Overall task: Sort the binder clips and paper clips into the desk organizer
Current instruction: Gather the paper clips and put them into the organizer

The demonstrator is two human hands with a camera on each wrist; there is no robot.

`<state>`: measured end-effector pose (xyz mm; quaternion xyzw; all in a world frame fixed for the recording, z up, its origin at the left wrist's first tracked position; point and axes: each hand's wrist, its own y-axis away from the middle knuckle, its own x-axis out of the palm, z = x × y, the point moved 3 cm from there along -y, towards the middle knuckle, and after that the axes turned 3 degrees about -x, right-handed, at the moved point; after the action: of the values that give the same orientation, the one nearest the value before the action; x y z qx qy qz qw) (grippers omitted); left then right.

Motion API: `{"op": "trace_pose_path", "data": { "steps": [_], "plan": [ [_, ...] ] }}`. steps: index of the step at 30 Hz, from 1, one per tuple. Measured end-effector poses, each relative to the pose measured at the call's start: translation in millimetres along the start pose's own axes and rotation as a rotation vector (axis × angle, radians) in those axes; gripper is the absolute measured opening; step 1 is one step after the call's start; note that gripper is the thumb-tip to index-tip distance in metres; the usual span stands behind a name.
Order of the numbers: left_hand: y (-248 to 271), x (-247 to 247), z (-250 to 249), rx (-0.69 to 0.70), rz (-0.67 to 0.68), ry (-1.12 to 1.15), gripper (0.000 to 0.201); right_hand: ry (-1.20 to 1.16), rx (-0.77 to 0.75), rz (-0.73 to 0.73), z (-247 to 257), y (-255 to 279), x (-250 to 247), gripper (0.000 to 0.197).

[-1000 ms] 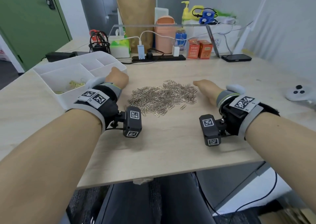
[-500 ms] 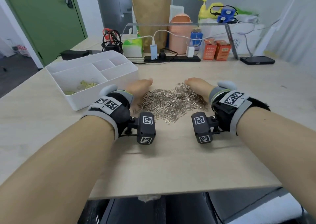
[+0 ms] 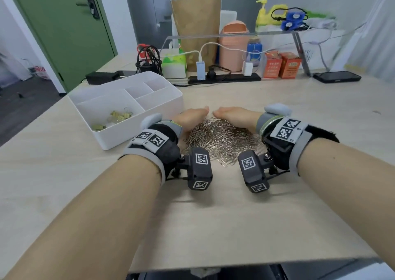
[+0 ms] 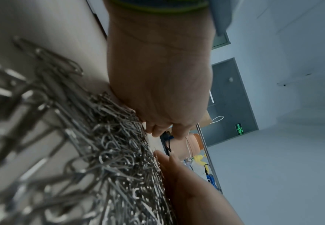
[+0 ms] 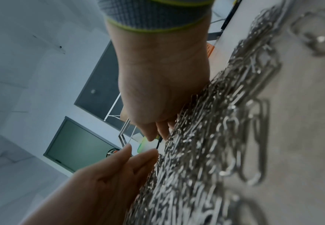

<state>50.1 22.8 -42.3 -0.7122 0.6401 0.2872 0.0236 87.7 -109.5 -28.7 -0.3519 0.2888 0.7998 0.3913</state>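
Head view: heap of silver paper clips (image 3: pixel 220 139) on the worktop (image 3: pixel 235 215), walled in on both flanks. Left hand (image 3: pixel 189 118) on edge against one side of the heap, right hand (image 3: pixel 233 116) on edge against the other, fingers of both straight and relaxed, grasping nothing, tips nearly meeting beyond the heap. White desk organizer (image 3: pixel 126 106) just left of the heap and slightly farther from the body; gold binder clips (image 3: pixel 119 116) already in its large compartment, the smaller compartments bare as far as shown. A few stray clips on the near side of the heap, outside the cupped hands.

Left wrist view: left hand (image 4: pixel 159 85) with its lower edge on the worktop, heap (image 4: pixel 109 152) pressed against the palm side, the other hand's fingertips close ahead.

Right wrist view: right hand (image 5: pixel 163 85) likewise on edge, heap (image 5: pixel 206 152) against its palm, fingers extended.

Judged: heap lying squarely between the palms, long axis running hand to hand; left hand nearer the organizer, so a scoop and a carry leftward called for.
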Motion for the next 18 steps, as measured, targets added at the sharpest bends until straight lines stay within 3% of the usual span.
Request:
{"op": "trace_pose_path", "data": {
  "steps": [2,5,9,13,15,18],
  "plan": [
    [-5.0,2.5,5.7,0.012,0.032,-0.024,0.091,0.034,-0.034,0.039,5.5,2.1,4.2,0.048],
    [-2.3,1.5,11.1,0.035,-0.022,-0.045,0.096,0.034,-0.062,0.058,13.3,7.0,11.0,0.046],
    [23.0,3.7,9.7,0.070,-0.033,-0.003,0.063,0.026,-0.104,0.095,16.2,15.2,17.6,0.047],
    [33.9,3.3,11.6,0.084,0.007,0.142,0.063,-0.092,-0.108,0.071,15.5,22.0,15.4,0.042],
    [39.4,-1.3,7.3,0.116,-0.036,0.174,0.051,-0.139,-0.099,0.053,16.9,20.9,12.3,0.041],
    [37.0,-18.8,6.7,0.140,-0.201,0.185,0.053,-0.125,-0.103,0.023,21.4,21.3,6.7,0.040]
  ]
}}
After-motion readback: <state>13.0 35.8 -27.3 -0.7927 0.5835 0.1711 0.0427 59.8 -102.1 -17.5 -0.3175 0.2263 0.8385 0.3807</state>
